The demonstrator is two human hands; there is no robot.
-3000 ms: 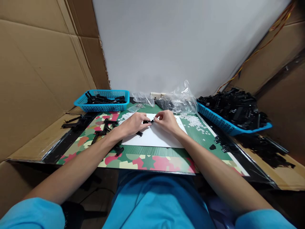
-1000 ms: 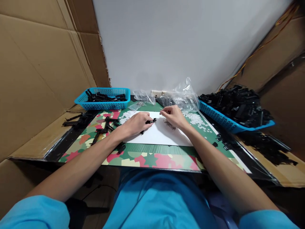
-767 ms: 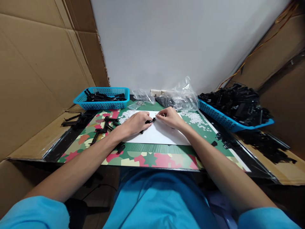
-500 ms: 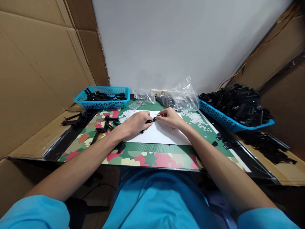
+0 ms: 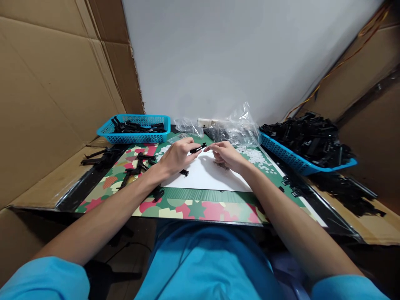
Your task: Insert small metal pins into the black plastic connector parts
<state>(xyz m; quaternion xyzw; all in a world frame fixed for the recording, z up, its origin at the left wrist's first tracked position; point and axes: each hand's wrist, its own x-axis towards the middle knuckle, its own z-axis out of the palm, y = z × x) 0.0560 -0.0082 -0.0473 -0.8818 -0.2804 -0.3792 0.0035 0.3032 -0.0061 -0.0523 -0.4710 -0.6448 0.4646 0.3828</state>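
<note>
My left hand [image 5: 176, 156] pinches a small black plastic part [image 5: 197, 148] and holds it a little above the white sheet [image 5: 203, 177]. My right hand [image 5: 225, 155] hovers just right of that part, fingers curled in a pinch; what they hold is too small to make out. Another black part [image 5: 184, 172] lies on the sheet below my left hand. A small dark pile [image 5: 221, 165] sits on the sheet under my right hand.
A camouflage-patterned mat [image 5: 193, 208] covers the desk. A blue basket [image 5: 136, 130] with black parts stands back left, a fuller blue basket [image 5: 300, 163] at right. Clear plastic bags [image 5: 234, 129] lie at the back. White pellets [image 5: 256, 157] and loose black parts [image 5: 137, 166] are scattered about. Cardboard walls flank both sides.
My left hand has lifted the black part off the sheet and raised it. My right hand has drawn slightly away from the part's tip.
</note>
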